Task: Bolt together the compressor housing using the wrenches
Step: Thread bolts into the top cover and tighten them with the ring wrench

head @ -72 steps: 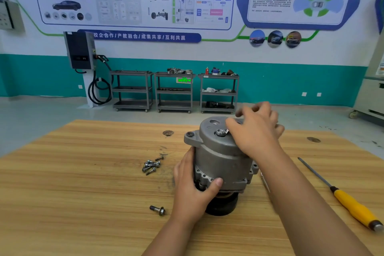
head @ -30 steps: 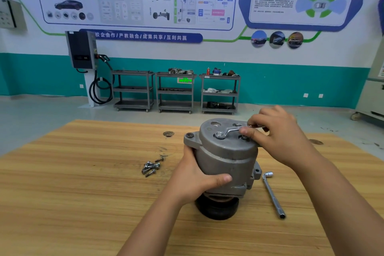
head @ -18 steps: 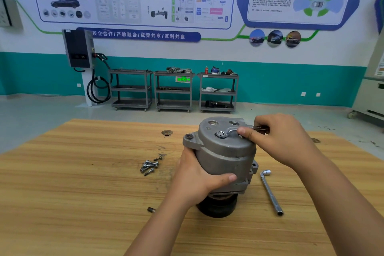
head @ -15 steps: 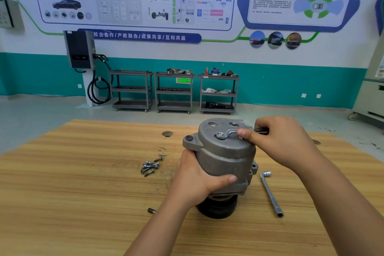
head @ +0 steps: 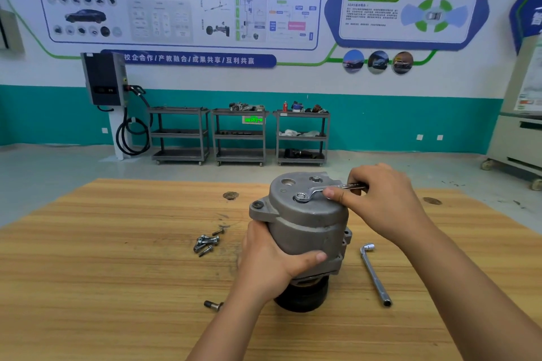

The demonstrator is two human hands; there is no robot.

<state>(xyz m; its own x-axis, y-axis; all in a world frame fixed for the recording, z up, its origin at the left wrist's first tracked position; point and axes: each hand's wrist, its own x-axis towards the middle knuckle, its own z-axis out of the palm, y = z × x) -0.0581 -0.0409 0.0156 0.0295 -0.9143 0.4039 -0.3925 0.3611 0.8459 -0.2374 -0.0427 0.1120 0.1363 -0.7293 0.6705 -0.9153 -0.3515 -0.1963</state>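
Plainly mid-tightening. Nearest, in front and to the left of the compressor housing [head: 305, 223]: a single loose bolt [head: 212, 305] on the bench [head: 102, 287]. Steadies the housing with the left hand [head: 272, 261], fingers and thumb curled round its near wall, just above the black pulley [head: 305, 299] at its foot. Stands the housing upright at mid-bench, pulley end down. To the right of the housing, apart from it: an L-shaped socket wrench [head: 375, 275], untouched. To the left, a little further back: a small heap of bolts [head: 206, 242], waiting.

On top of the housing, sets the ring end of a flat spanner [head: 314, 191] over a seated bolt [head: 302, 197] near the left edge of the top face. Grips the spanner's shank in the right hand [head: 381, 202], fingers closed round it, thumb pressed along it.

Looks like the running-down of one cover bolt, with several more to fit, going by the heap. Calls next for a short swing of the shank about the bolt, ring flat and fully seated against slipping off the head, left hand bracing against the turn; then lift, reset, repeat. Cannot tell the bolt's tightness.

Far behind the housing, against the teal wall: three grey trolleys [head: 240, 135].
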